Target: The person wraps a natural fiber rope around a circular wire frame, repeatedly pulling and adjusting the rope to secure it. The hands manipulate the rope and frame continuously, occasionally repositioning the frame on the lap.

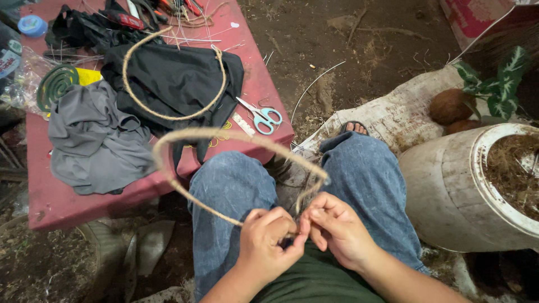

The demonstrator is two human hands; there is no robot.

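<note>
Pinching together over the lap, the left hand (268, 241) and the right hand (336, 227) meet fingertip to fingertip, and both close tightly on the ends of a twine-wrapped hoop (224, 147). Each grip is shut, thumb against forefinger, on the spot where the hoop's two ends come together; the left hand also seems to hold something small and dark, too hidden to name. Both forearms come up from the lower edge of view, wrists bent slightly inward, knuckles upward.

From the grip the hoop arcs up and away, over the knees in blue jeans (365, 174), and its far curve hangs above the near edge of the red bench (50, 196). Open room lies mostly between the knees and just left of the left hand, where the hoop's lower strand runs free.

On the bench, beyond the hoop, a second hoop (168, 73) rests on a black cloth (179, 84). Right of that cloth lie blue-handled scissors (261, 116), near the bench's right edge. Left of the cloth a grey cloth (92, 143) is heaped, and a green coil (55, 84) sits beyond it. A white drum (449, 196) filled with fibre stands close to the right of the right knee, hemming that side.
</note>
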